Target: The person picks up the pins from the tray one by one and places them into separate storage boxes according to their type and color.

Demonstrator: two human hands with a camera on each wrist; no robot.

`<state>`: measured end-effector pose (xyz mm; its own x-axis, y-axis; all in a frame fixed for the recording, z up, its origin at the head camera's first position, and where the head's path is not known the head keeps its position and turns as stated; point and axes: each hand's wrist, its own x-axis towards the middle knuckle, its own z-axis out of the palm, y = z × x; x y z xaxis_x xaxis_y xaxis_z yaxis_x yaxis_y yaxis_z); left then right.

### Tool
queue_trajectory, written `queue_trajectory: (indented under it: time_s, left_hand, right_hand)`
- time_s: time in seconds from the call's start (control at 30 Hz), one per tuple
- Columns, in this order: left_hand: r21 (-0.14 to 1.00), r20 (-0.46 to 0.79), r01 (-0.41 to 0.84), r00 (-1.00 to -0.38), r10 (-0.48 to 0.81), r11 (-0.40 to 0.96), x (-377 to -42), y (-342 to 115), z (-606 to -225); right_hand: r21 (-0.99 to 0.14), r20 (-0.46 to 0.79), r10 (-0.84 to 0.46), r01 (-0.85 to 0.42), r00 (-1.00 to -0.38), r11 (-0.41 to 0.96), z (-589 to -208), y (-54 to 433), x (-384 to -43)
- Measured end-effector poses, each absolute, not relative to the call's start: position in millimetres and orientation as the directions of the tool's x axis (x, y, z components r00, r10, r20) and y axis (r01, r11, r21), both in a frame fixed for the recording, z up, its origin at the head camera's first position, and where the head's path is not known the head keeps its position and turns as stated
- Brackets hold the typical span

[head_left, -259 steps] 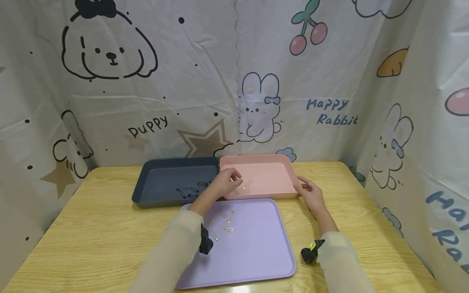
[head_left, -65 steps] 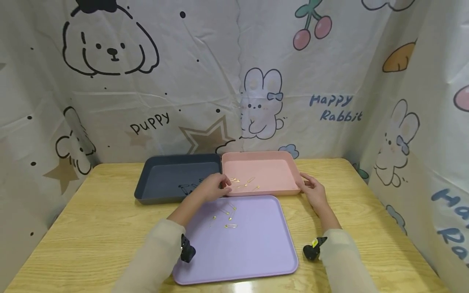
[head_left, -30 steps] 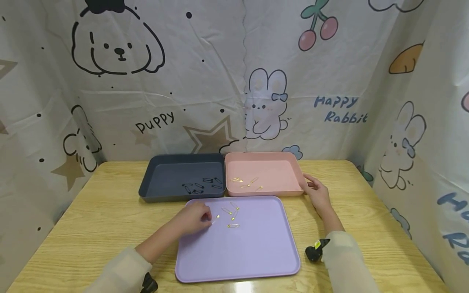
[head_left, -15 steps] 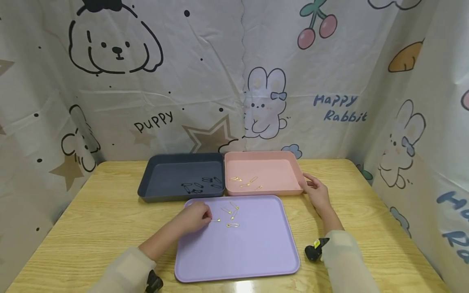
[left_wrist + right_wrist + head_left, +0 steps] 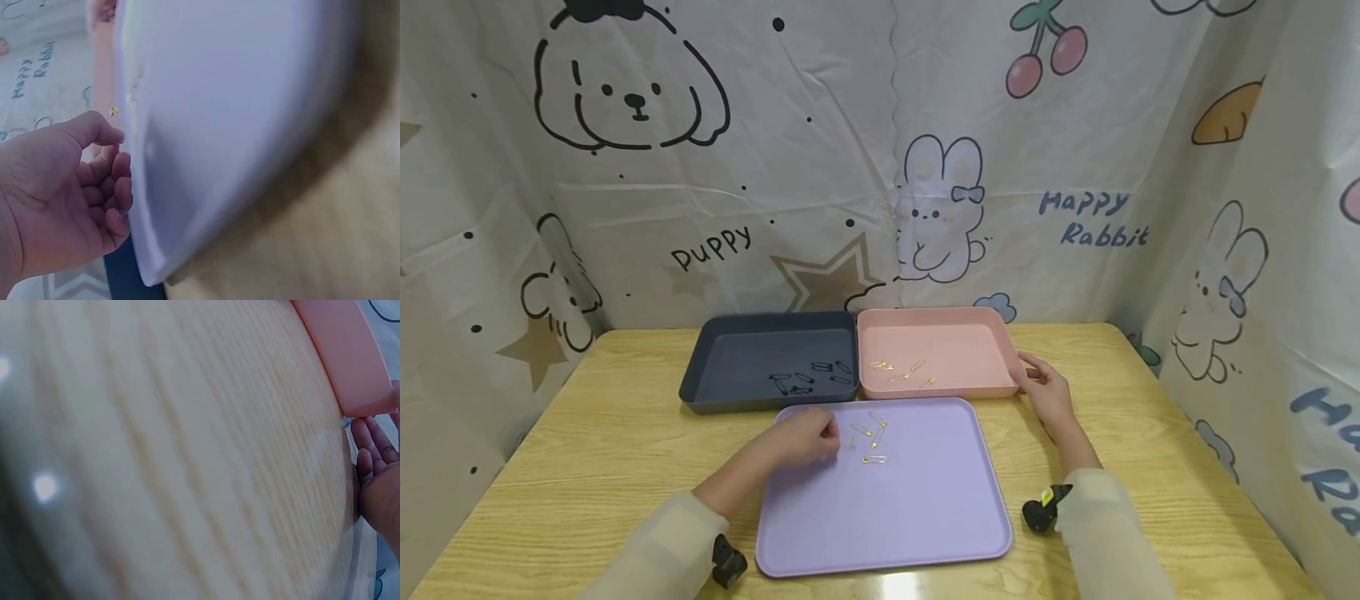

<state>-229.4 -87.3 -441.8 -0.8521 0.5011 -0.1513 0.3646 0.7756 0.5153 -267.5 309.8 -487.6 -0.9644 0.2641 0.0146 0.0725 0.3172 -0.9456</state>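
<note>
My left hand (image 5: 808,437) hovers over the left back part of the lilac tray (image 5: 887,517). Thumb and index finger pinch a gold safety pin (image 5: 114,110), whose yellow head sticks out past the fingertips in the left wrist view; the other fingers curl in loosely. Several gold safety pins, one of them a flat-lying pin (image 5: 875,460), are on the lilac tray just right of that hand. My right hand (image 5: 1048,396) rests at the right front corner of the pink tray (image 5: 936,393), its relaxed fingers touching the side wall. More gold pins (image 5: 917,365) lie inside the pink tray.
A dark grey tray (image 5: 722,407) holding several black safety pins (image 5: 803,379) stands left of the pink one, side by side. All three trays are on a wooden table (image 5: 587,492). A printed cloth (image 5: 820,167) hangs behind and along the sides.
My left hand went from beside the pink tray down to the lilac tray and picked up a gold pin. Gold pins in the pink tray increased from earlier. My right hand stays at the pink tray.
</note>
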Motion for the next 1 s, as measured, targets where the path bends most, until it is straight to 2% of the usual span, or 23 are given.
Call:
queue_trajectory:
  time_s: [0.47,0.7,1.0]
  left_hand:
    - [0.655,-0.090,0.288,-0.889,0.450,0.698,-277,-60,-408]
    - [0.705,-0.036,0.289,-0.898,0.439,0.648,-300,-38,-407]
    - [0.761,-0.008,0.213,-0.941,0.337,0.613,-311,-13,-415]
  right_hand:
    - [-0.950,0.008,0.290,0.083,-0.957,0.300,-491,309,-271]
    - [-0.958,0.001,0.290,0.083,-0.957,0.276,-493,309,-271]
    - [-0.954,0.009,0.298,0.081,-0.955,0.287,-493,309,-272]
